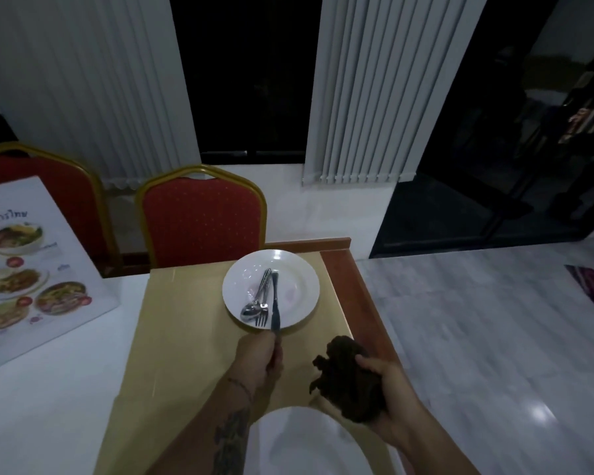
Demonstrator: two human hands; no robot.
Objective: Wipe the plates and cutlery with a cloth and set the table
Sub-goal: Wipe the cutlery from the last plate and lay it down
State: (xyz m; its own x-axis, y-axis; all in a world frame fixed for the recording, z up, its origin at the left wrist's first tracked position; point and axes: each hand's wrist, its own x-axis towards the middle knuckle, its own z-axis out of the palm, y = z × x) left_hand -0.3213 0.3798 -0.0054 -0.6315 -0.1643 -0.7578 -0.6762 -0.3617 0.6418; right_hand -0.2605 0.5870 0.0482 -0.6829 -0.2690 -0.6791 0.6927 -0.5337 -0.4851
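Note:
A white plate [299, 279] lies on the yellow-topped table [186, 320] near its far right corner. A spoon [249, 309] and a fork [262, 315] lie in the plate. My left hand [259, 358] grips the handle of a knife [275, 310] whose blade reaches over the plate's near rim. My right hand [388, 395] holds a crumpled dark brown cloth [343, 378] just above the table, right of the left hand. A second white plate [302, 443] sits at the near edge, partly behind my forearms.
A printed menu card [24, 265] stands on the white tabletop at the left. Two red chairs [203, 221] with gold frames stand behind the table. The table's wooden edge [354, 296] runs along the right, with tiled floor [477, 337] beyond.

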